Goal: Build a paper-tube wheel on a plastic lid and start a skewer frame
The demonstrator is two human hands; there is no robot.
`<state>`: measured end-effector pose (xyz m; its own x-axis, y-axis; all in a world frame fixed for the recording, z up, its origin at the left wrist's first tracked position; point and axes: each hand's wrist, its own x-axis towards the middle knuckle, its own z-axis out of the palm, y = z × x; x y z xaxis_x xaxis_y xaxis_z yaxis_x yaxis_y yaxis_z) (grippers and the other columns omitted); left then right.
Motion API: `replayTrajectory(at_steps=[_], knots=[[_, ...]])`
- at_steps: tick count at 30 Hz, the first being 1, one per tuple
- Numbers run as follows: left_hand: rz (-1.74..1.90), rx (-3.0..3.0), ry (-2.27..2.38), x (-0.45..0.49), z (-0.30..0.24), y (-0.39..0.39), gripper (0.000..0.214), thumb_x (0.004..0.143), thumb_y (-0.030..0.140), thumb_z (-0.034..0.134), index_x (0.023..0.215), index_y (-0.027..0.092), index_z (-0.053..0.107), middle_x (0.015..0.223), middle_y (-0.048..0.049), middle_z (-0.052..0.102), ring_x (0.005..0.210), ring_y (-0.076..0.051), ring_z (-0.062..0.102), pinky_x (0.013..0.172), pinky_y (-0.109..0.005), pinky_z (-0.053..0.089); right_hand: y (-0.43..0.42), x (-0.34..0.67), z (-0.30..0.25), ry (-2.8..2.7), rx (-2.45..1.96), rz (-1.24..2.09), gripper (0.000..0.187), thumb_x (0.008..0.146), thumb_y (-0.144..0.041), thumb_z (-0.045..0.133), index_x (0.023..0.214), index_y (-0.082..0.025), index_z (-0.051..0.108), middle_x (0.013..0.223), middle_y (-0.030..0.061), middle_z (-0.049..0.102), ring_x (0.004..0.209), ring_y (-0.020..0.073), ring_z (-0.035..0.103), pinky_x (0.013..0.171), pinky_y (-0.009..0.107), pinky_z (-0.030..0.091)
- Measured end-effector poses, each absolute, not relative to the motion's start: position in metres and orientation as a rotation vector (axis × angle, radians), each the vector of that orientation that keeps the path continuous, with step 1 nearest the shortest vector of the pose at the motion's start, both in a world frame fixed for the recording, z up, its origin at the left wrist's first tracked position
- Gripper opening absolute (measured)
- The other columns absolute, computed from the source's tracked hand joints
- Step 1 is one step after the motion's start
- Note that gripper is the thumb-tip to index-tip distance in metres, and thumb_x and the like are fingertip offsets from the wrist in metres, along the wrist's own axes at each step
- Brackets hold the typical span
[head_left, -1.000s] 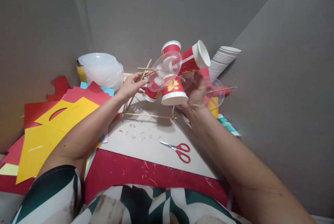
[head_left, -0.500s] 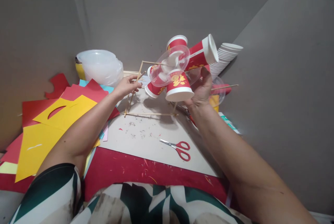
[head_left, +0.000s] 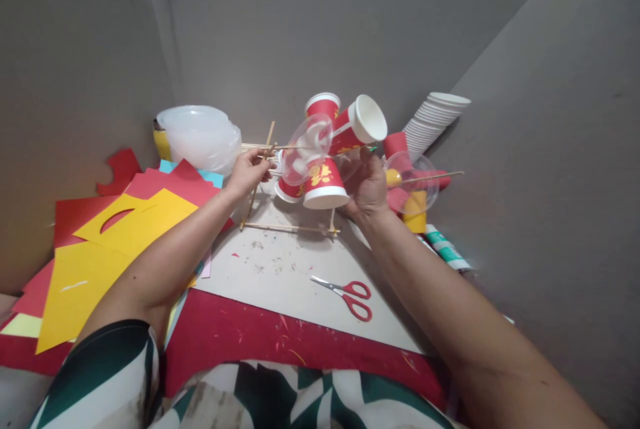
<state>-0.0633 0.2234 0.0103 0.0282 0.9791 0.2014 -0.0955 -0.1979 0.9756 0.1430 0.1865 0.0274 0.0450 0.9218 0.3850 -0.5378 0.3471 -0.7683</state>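
A wheel of red and white paper cups (head_left: 326, 182) is set between clear plastic discs (head_left: 307, 148), with a thin stick at its centre. My right hand (head_left: 369, 186) supports the wheel from its right side, the fingertips partly hidden behind the cups. Left of it, my left hand (head_left: 253, 169) pinches the upper part of a wooden stick frame (head_left: 290, 226), where the wheel's stick meets an upright. The frame's lower bar rests on the pale board (head_left: 270, 262). I cannot tell whether the stick is fixed to the frame.
Red-handled scissors (head_left: 347, 292) lie on the board. Coloured paper sheets (head_left: 100, 269) spread at left, near plastic bowls (head_left: 195, 132). At right are stacked white cups (head_left: 433, 122), a smaller red and yellow paper wheel (head_left: 415, 182) and a green-white roll (head_left: 447, 247).
The cup wheel has come down and leftward, closer to the frame, and one upper cup's mouth faces me more. My left hand stays at the frame's upright.
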Motion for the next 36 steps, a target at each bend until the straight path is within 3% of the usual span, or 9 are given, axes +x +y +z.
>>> replayTrajectory(at_steps=[3,9,18,23,29,36], knots=[[1.396,1.269,0.971,-0.064,0.011,0.224,0.012,0.077,0.016,0.067,0.087,0.015,0.063,0.066,0.0030,0.066,0.046,-0.006,0.055,0.048,-0.020,0.045,0.193,0.142,0.021,-0.999,-0.498,1.200,0.037,0.072,-0.051,0.070,0.099,-0.026,0.065,0.107,0.0031,0.072,0.114,0.0254,0.064,0.092,0.043,0.056],[1.408,1.158,0.936,-0.065,0.012,0.225,0.026,0.082,0.038,0.071,0.084,0.015,0.059,0.074,-0.0006,0.068,0.048,-0.006,0.057,0.050,-0.020,0.048,0.202,0.153,0.008,-1.169,-0.752,1.225,0.047,0.071,-0.066,0.069,0.102,-0.030,0.064,0.104,0.0003,0.071,0.099,0.0224,0.067,0.077,0.037,0.056],[1.394,1.172,0.968,-0.063,0.015,0.221,0.034,0.081,0.047,0.071,0.090,0.018,0.057,0.067,0.0031,0.065,0.040,-0.006,0.052,0.042,-0.019,0.042,0.198,0.157,0.007,-1.225,-0.854,1.289,0.067,0.056,-0.077,0.075,0.099,-0.027,0.065,0.097,0.0023,0.070,0.085,0.0190,0.065,0.068,0.032,0.055],[1.429,1.190,0.974,-0.061,0.014,0.221,0.028,0.083,0.043,0.069,0.089,0.019,0.056,0.058,0.0067,0.060,0.035,-0.005,0.043,0.036,-0.018,0.033,0.202,0.158,0.007,-1.169,-0.855,1.299,0.059,0.062,-0.076,0.072,0.086,-0.024,0.061,0.087,0.0026,0.067,0.078,0.0170,0.064,0.062,0.029,0.054],[1.458,1.189,0.955,-0.060,0.011,0.222,0.030,0.082,0.044,0.069,0.080,0.019,0.052,0.052,0.0089,0.052,0.032,-0.003,0.034,0.035,-0.019,0.026,0.199,0.155,0.010,-1.086,-0.873,1.341,0.044,0.073,-0.064,0.070,0.086,-0.022,0.062,0.082,0.0020,0.066,0.071,0.0146,0.062,0.058,0.026,0.053],[1.454,1.185,0.943,-0.058,0.010,0.221,0.034,0.079,0.047,0.070,0.079,0.021,0.050,0.046,0.0110,0.046,0.032,-0.003,0.029,0.036,-0.018,0.022,0.203,0.151,0.011,-0.942,-0.906,1.353,0.037,0.076,-0.055,0.070,0.084,-0.022,0.056,0.068,-0.0028,0.061,0.057,0.0113,0.058,0.055,0.025,0.052]])
